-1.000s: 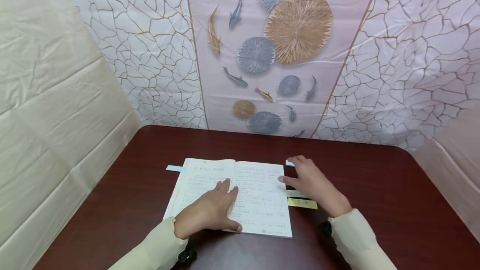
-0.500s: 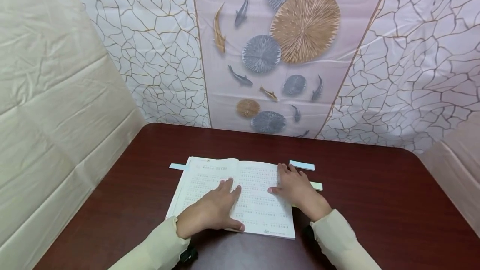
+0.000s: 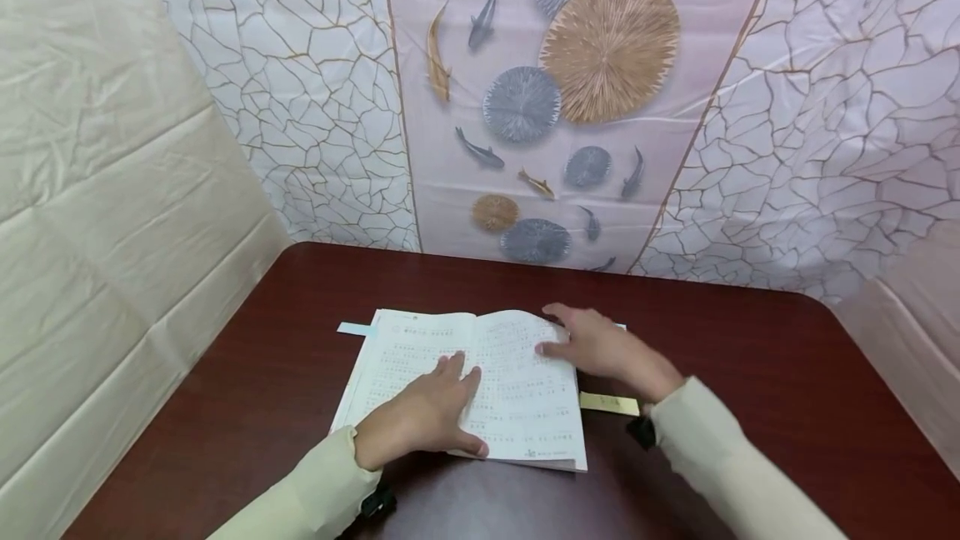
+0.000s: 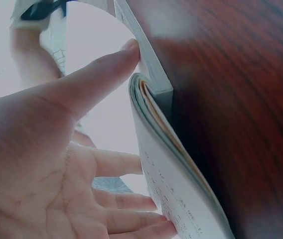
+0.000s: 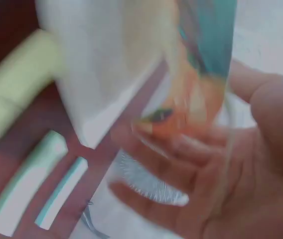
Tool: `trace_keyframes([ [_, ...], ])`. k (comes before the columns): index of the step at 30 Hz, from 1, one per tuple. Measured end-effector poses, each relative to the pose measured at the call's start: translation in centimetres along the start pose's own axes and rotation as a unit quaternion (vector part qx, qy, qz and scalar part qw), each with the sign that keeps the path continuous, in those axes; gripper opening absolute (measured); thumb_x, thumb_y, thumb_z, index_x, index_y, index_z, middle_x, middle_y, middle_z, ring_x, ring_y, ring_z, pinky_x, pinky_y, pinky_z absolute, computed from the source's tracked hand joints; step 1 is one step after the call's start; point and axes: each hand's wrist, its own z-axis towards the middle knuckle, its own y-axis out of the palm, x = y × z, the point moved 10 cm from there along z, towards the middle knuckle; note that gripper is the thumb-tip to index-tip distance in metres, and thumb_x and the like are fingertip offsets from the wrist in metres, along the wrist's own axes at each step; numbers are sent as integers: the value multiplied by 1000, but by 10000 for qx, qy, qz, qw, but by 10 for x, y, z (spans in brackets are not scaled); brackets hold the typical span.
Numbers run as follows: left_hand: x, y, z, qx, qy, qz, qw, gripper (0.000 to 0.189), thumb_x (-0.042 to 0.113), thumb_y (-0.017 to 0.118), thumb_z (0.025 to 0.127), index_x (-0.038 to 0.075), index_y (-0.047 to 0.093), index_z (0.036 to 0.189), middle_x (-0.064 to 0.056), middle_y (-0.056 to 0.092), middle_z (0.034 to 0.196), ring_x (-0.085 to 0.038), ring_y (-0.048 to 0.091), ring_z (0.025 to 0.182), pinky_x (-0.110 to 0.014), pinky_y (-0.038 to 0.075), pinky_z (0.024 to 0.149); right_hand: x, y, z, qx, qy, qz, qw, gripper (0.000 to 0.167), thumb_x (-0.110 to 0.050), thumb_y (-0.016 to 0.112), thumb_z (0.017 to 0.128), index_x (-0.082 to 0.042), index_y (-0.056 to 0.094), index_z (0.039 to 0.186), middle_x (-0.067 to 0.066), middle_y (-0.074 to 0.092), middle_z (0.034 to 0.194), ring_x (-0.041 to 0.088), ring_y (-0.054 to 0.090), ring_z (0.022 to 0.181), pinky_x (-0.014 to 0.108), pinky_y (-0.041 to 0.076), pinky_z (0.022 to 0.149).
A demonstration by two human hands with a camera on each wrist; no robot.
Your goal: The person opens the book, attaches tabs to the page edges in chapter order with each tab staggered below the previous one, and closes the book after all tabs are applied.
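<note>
An open book (image 3: 525, 427) with printed text lies on the dark red table. My left hand (image 3: 420, 419) rests spread over its left page and the spine, the thumb on the bottom edge. In the left wrist view that thumb (image 4: 106, 64) lies at the page edges beside the fold. My right hand (image 3: 603, 348) holds the right page (image 3: 513, 336) near its far outer corner, and the page bulges upward. From the right wrist, the page's underside shows a blurred orange and teal picture (image 5: 201, 99), with fingers around it.
Paper tabs stick out of the book: a blue one (image 3: 352, 328) at the left and a yellow one (image 3: 609, 403) at the right. A green tab (image 5: 27, 184) and another blue-edged tab (image 5: 62, 191) show from the right wrist. A patterned curtain (image 3: 480, 132) hangs behind the table.
My right hand first moved left onto the right page, then up to its far corner, and the page has risen off the book. The left hand has stayed in place.
</note>
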Motion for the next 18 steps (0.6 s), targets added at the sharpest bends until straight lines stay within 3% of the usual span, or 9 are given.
trace_keyframes([
  [2, -1, -1, 0, 7, -48, -59, 10000, 108, 53, 93, 76, -4, 47, 155, -34, 33, 163, -49, 37, 151, -57, 46, 113, 0, -10, 7, -512, -178, 863, 9948, 62, -38, 65, 106, 0, 50, 153, 20, 64, 141, 35, 64, 125, 54, 52, 104],
  [4, -2, -1, 0, 11, -78, -109, 9999, 107, 52, 93, 76, -4, 47, 155, -34, 32, 164, -50, 36, 151, -57, 45, 113, 3, -15, 11, -991, -344, 1969, 9748, 58, -40, 54, 111, -1, 49, 153, 20, 61, 143, 36, 64, 125, 52, 53, 104],
  [5, -2, 0, 0, 15, -75, -117, 9999, 107, 52, 93, 76, -4, 47, 155, -34, 32, 164, -49, 36, 151, -57, 45, 114, 4, -16, 12, -1179, -405, 2629, 9567, 58, -41, 48, 113, -2, 47, 155, 21, 58, 147, 37, 64, 126, 53, 53, 104],
  [7, -3, 1, 1, 14, -53, -99, 9999, 107, 53, 93, 77, -3, 48, 155, -34, 33, 164, -49, 37, 151, -56, 45, 114, 7, -11, 12, -1453, -498, 3930, 9066, 59, -40, 38, 116, -1, 37, 161, 25, 48, 156, 39, 61, 130, 55, 52, 106],
  [9, -4, 2, 1, -13, -25, -69, 10000, 104, 53, 92, 78, -2, 48, 155, -32, 34, 164, -47, 37, 151, -55, 44, 115, 10, 3, 10, -1612, -588, 4766, 8622, 57, -36, 31, 118, -2, 29, 163, 27, 42, 160, 40, 60, 130, 56, 53, 104],
  [10, -5, 2, 1, -15, 3, -32, 10000, 102, 53, 91, 79, -1, 50, 155, -31, 35, 164, -45, 39, 151, -54, 45, 114, 11, 12, 8, -1671, -593, 5000, 8477, 55, -32, 31, 118, -1, 27, 163, 28, 41, 159, 39, 61, 129, 56, 54, 103],
  [12, -8, -1, 1, -9, 60, -59, 10000, 93, 51, 89, 82, 1, 54, 152, -28, 39, 163, -43, 42, 150, -53, 46, 113, 13, 33, 2, -1667, -516, 5047, 8455, 50, -23, 34, 118, 1, 31, 161, 27, 48, 152, 33, 64, 122, 52, 57, 99],
  [16, -18, -11, 1, 152, 178, -566, 9981, 70, 47, 83, 91, 6, 64, 144, -22, 49, 157, -37, 52, 143, -58, 46, 111, 8, 59, -9, -1272, -316, 4362, 8902, 41, -14, 41, 115, 3, 44, 152, 20, 59, 138, 24, 66, 113, 44, 58, 93],
  [18, -25, -16, 1, 283, 202, -1071, 9936, 61, 46, 79, 94, 8, 67, 141, -17, 55, 153, -35, 56, 139, -59, 46, 110, 1, 61, -13, -898, -291, 4070, 9086, 41, -20, 43, 115, 2, 48, 149, 19, 61, 136, 24, 67, 112, 43, 58, 92],
])
